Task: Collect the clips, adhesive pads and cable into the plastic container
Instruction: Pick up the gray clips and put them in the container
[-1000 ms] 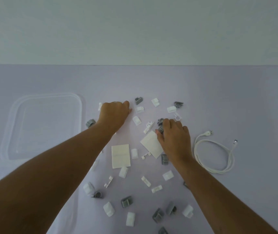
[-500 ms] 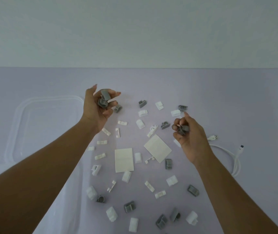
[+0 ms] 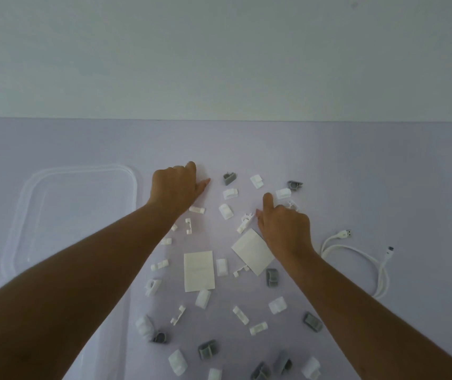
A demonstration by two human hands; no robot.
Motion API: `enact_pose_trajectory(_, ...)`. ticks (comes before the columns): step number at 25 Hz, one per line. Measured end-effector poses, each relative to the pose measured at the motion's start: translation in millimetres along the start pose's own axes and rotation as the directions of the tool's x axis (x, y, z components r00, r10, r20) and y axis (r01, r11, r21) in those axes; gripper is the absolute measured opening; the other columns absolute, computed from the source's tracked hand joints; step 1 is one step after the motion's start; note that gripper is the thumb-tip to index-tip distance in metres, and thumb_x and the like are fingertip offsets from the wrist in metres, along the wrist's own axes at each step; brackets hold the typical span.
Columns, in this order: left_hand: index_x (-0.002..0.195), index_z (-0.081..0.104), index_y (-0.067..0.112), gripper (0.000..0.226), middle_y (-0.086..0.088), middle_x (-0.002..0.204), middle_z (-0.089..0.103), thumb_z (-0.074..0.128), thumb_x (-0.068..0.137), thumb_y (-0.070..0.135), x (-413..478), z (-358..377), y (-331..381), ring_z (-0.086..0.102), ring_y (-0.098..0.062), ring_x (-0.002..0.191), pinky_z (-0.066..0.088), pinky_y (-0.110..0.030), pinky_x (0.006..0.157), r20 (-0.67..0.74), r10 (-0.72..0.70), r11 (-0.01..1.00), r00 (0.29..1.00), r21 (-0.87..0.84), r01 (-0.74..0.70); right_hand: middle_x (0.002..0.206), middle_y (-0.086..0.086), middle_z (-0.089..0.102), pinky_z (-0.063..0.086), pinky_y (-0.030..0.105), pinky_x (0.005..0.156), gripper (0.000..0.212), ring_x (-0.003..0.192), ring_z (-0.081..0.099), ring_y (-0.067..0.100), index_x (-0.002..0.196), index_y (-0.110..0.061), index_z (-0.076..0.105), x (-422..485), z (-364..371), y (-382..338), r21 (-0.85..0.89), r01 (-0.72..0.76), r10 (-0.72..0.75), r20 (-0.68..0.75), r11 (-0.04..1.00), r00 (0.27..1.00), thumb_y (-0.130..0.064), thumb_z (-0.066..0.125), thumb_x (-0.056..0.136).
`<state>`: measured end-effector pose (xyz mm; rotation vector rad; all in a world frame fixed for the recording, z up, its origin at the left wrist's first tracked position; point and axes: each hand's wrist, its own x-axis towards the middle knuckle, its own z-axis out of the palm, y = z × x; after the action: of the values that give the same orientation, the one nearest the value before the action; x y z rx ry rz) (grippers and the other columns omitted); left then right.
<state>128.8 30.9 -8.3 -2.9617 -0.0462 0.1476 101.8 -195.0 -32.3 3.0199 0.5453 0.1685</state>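
Observation:
A clear plastic container [image 3: 82, 169] lies at the left of the lilac table. Several white and grey clips are scattered across the middle, among them a grey clip [image 3: 229, 179] and a white clip [image 3: 230, 193]. Two white adhesive pads [image 3: 199, 270] [image 3: 250, 250] lie among them. A coiled white cable [image 3: 356, 249] rests at the right. My left hand [image 3: 175, 187] is palm down with curled fingers, just right of the container. My right hand [image 3: 285, 229] is palm down beside the far pad, forefinger stretched out. What the palms hold is hidden.
More clips, such as a grey one [image 3: 312, 321], lie near the front edge between my forearms. A pale wall rises behind the table's far edge. A faint clear sheet or lid edge [image 3: 128, 303] shows under my left forearm.
Half a second ago both hands were raised, each holding grey clips. Both have come back down onto the table, covering the grey clips that lay near them.

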Motion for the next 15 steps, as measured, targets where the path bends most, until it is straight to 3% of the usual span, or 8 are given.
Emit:
enact_pose_trajectory(4, 0.090, 0.056, 0.013, 0.042, 0.002, 0.057, 0.031, 0.027, 0.103, 0.039, 2.6, 10.5, -3.2, 0.046, -0.018, 0.058, 0.024, -0.024, 0.048, 0.020, 0.058, 0.992, 0.998, 0.110, -0.060, 0.044, 0.002, 0.056, 0.039, 0.020, 0.034, 0.040, 0.032, 0.050, 0.015, 0.083, -0.012, 0.061, -1.0, 5.4, 2.4, 0.040, 0.101, -0.101, 0.001, 0.994, 0.995, -0.037, 0.084, 0.062)
enact_pose_trajectory(6, 0.078, 0.055, 0.013, 0.044, -0.001, 0.060, 0.044, 0.030, 0.102, 0.040, 6.8, 8.3, -5.3, 0.049, -0.021, 0.057, 0.033, -0.026, 0.053, 0.017, -0.012, 0.991, 1.000, -0.132, 0.014, 0.050, 0.005, 0.054, 0.036, 0.022, 0.038, 0.017, 0.041, 0.047, 0.019, 0.087, -0.010, 0.058, 2.4, -2.3, 8.5, 0.472, -0.120, 0.123, 0.024, 0.874, 0.992, -0.025, 0.065, 0.087)
enact_pose_trajectory(7, 0.071, 0.053, 0.013, 0.047, -0.004, 0.061, 0.051, 0.033, 0.101, 0.043, 9.7, 3.3, -4.4, 0.050, -0.021, 0.055, 0.037, -0.027, 0.054, 0.059, -0.079, 0.904, 0.995, -0.416, 0.096, 0.052, 0.005, 0.052, 0.034, 0.020, 0.039, 0.012, 0.046, 0.044, 0.019, 0.086, -0.010, 0.058, 8.1, -9.5, 15.7, 0.765, -0.316, 0.276, 0.187, 0.561, 0.943, -0.019, 0.054, 0.093)
enact_pose_trajectory(8, 0.067, 0.053, 0.013, 0.047, -0.006, 0.062, 0.057, 0.039, 0.099, 0.044, 12.9, -3.4, -2.6, 0.050, -0.020, 0.051, 0.039, -0.026, 0.052, 0.154, -0.135, 0.636, 0.979, -0.745, 0.204, 0.053, 0.004, 0.052, 0.033, 0.018, 0.038, 0.018, 0.048, 0.044, 0.019, 0.083, -0.011, 0.060, 13.5, -18.8, 23.1, 0.887, -0.457, 0.323, 0.413, 0.070, 0.851, -0.014, 0.048, 0.095)
enact_pose_trajectory(9, 0.069, 0.054, 0.014, 0.043, -0.006, 0.065, 0.062, 0.044, 0.097, 0.044, 15.8, -10.9, 0.5, 0.051, -0.017, 0.049, 0.040, -0.024, 0.049, 0.285, -0.150, 0.192, 0.947, -0.931, 0.311, 0.055, 0.004, 0.055, 0.034, 0.016, 0.038, 0.023, 0.049, 0.048, 0.018, 0.078, -0.012, 0.062, 16.9, -29.5, 30.6, 0.802, -0.485, 0.274, 0.582, -0.349, 0.766, -0.013, 0.046, 0.095)
enact_pose_trajectory(10, 0.074, 0.055, 0.014, 0.036, -0.005, 0.069, 0.066, 0.048, 0.097, 0.041, 16.1, -19.5, 4.8, 0.053, -0.014, 0.047, 0.041, -0.020, 0.044, 0.405, -0.100, -0.232, 0.909, -0.898, 0.374, 0.059, 0.003, 0.061, 0.035, 0.015, 0.038, 0.025, 0.050, 0.053, 0.016, 0.075, -0.013, 0.062, 19.4, -37.3, 39.5, 0.698, -0.454, 0.224, 0.650, -0.553, 0.726, -0.016, 0.047, 0.095)
enact_pose_trajectory(12, 0.082, 0.055, 0.012, 0.025, -0.009, 0.080, 0.073, 0.048, 0.097, 0.031, 14.8, -32.8, 12.0, 0.063, -0.014, 0.050, 0.043, -0.015, 0.037, 0.503, 0.070, -0.676, 0.861, -0.611, 0.412, 0.069, 0.001, 0.069, 0.034, 0.015, 0.038, 0.023, 0.052, 0.058, 0.011, 0.075, -0.014, 0.063, 26.4, -43.1, 55.7, 0.701, -0.424, 0.234, 0.636, -0.574, 0.735, -0.022, 0.053, 0.094)
enact_pose_trajectory(15, 0.081, 0.061, 0.008, 0.028, -0.010, 0.088, 0.072, 0.047, 0.095, 0.027, 19.4, -37.8, 15.5, 0.070, -0.017, 0.060, 0.047, -0.016, 0.038, 0.460, 0.226, -0.767, 0.859, -0.459, 0.448, 0.070, 0.000, 0.062, 0.033, 0.016, 0.042, 0.013, 0.051, 0.050, 0.010, 0.093, -0.018, 0.067, 39.7, -36.7, 77.0, 0.900, -0.393, 0.287, 0.433, -0.188, 0.855, -0.019, 0.055, 0.095)
